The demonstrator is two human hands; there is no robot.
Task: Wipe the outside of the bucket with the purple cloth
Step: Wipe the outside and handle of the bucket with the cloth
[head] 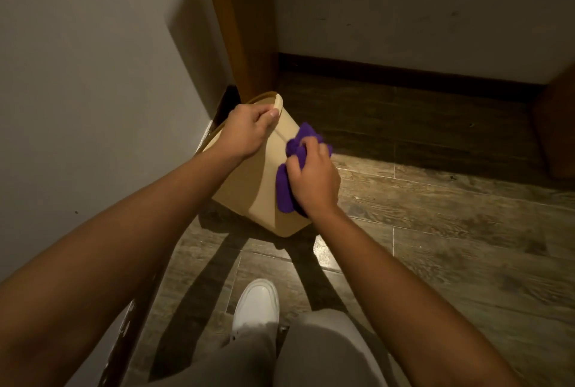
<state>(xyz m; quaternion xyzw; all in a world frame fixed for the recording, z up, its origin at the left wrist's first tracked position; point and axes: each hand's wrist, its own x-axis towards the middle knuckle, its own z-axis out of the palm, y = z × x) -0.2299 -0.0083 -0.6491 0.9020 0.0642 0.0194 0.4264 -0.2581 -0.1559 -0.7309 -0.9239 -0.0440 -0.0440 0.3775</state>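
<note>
A beige plastic bucket [249, 187] stands tilted on the wooden floor, its rim leaning toward the left wall. My left hand [249, 131] grips the bucket's rim at the top. My right hand [314, 181] holds a bunched purple cloth [284, 190] pressed against the bucket's right outer side. Part of the cloth sticks out above my fingers and part hangs below them. The bucket's inside is hidden behind my left hand and arm.
A white wall [93, 91] runs close along the left. A wooden door frame [245, 29] rises just behind the bucket. A dark skirting board [404, 72] lines the far wall. My white shoe [256, 305] and grey trouser legs are at the bottom.
</note>
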